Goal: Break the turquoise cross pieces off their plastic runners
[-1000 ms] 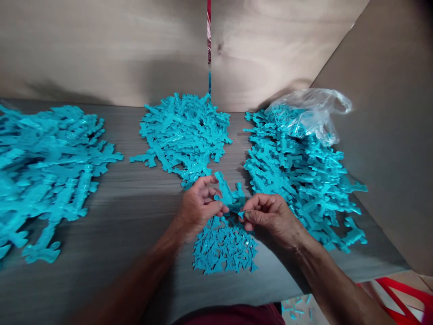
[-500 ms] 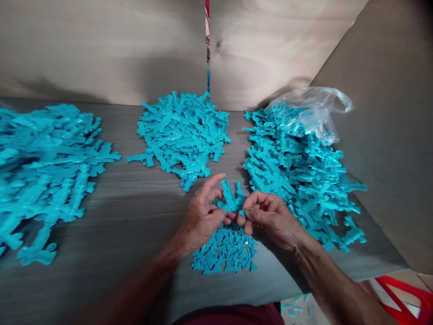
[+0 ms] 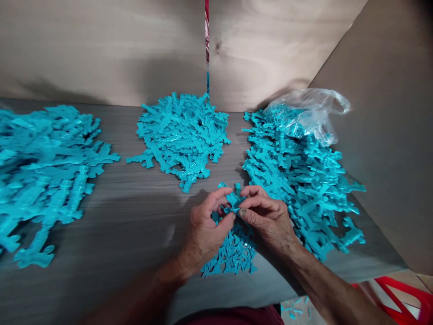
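Observation:
Between my two hands is a turquoise moulded plastic piece [image 3: 234, 199] with several stubby arms. My left hand [image 3: 209, 221] grips it from the left, thumb and fingers closed on its edge. From the other side, the thumb and fingers of my right hand [image 3: 267, 214] pinch its near right part. Fingertips hide some of its outline. Just under my hands lies a heap of small turquoise scraps [image 3: 233, 255], partly covered by my left hand. Beyond them is a middle pile of flat turquoise pieces [image 3: 182, 135].
More turquoise pieces are piled at the left [image 3: 50, 167] and at the right [image 3: 294, 180]. A clear plastic bag [image 3: 311, 113] rests on the right pile. Wooden panels [image 3: 101, 49] stand behind the grey table [image 3: 135, 225]. A red frame [image 3: 402, 298] shows below the table's right edge.
My left fingers have curled in around the turquoise piece, and the piece has tilted. A small bit at my right fingertips before is no longer distinct. The piles have not moved.

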Demonstrator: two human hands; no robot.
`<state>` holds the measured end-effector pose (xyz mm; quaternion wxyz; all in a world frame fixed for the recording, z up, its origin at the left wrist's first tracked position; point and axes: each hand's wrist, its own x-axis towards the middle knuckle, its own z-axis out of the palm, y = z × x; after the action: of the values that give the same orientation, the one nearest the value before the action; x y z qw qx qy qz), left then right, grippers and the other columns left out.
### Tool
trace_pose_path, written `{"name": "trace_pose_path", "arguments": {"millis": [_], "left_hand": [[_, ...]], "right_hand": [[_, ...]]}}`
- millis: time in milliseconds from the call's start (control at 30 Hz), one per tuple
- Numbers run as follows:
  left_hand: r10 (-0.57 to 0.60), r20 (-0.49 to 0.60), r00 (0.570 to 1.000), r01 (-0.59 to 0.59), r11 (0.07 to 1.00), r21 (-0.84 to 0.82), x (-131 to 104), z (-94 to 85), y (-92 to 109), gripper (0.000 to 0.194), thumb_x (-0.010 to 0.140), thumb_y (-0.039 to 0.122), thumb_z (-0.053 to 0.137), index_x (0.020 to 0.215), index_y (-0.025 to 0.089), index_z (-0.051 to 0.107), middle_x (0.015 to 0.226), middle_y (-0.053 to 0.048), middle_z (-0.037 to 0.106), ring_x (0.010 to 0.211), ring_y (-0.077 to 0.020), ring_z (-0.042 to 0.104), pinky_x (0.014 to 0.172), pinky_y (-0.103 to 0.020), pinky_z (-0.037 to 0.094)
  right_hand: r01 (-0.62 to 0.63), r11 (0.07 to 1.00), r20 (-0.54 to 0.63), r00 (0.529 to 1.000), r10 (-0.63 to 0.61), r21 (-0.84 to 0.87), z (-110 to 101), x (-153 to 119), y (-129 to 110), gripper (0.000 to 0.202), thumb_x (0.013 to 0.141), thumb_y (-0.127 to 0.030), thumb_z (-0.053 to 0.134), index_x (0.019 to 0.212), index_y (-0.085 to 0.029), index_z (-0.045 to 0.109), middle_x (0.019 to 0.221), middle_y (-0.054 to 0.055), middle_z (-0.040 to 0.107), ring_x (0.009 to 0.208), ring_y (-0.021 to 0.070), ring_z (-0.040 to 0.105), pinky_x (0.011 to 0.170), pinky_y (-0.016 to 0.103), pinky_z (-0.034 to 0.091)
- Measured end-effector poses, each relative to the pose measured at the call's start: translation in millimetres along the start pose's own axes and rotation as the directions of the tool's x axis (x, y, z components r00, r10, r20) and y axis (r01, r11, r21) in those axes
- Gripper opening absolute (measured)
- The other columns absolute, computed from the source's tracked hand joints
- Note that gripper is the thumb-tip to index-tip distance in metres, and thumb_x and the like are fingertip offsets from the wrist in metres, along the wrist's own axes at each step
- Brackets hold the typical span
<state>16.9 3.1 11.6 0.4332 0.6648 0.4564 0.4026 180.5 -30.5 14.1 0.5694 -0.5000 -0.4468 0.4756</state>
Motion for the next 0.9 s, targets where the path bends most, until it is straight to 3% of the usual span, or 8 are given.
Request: {"name": "trace_pose_path", "arguments": {"millis": [200,667,900], "left_hand": [[0.011,-0.007,1.000,-0.011,0.999,0.050,-7.1,3.7,1.6,0.043,0.080,0.019,0.070,0.121,0.028,0.063,0.097,-0.002,0.073,0.086,-0.0171,0.070,0.079,-0.027,0.056],[0.081,-0.017,0.997,-0.080,0.993,0.081,-9.4,4.0,3.9,0.044,0.078,0.018,0.071,0.120,0.025,0.061,0.100,0.000,0.076,0.086,-0.0157,0.072,0.083,-0.027,0.058],[0.090,-0.018,0.996,-0.088,0.994,0.069,-10.9,2.9,3.7,0.031,0.084,0.022,0.067,0.114,0.025,0.062,0.098,-0.002,0.075,0.085,-0.0162,0.073,0.081,-0.027,0.059]], "right_hand": [[0.008,0.999,-0.022,1.000,-0.007,0.033,4.1,-1.1,3.7,0.006,0.075,-0.023,0.079,0.080,-0.027,0.078,0.101,0.003,0.061,0.095,0.0187,0.059,0.085,0.034,0.048],[0.045,0.999,-0.092,0.995,-0.045,0.005,6.0,-0.6,2.1,0.006,0.074,-0.022,0.080,0.077,-0.026,0.078,0.088,0.002,0.067,0.093,0.0193,0.061,0.089,0.035,0.047],[0.077,0.994,-0.123,0.989,-0.087,-0.083,8.4,-2.2,-2.6,0.002,0.075,-0.024,0.078,0.074,-0.024,0.075,0.085,0.003,0.067,0.088,0.0199,0.062,0.086,0.036,0.048]]}}
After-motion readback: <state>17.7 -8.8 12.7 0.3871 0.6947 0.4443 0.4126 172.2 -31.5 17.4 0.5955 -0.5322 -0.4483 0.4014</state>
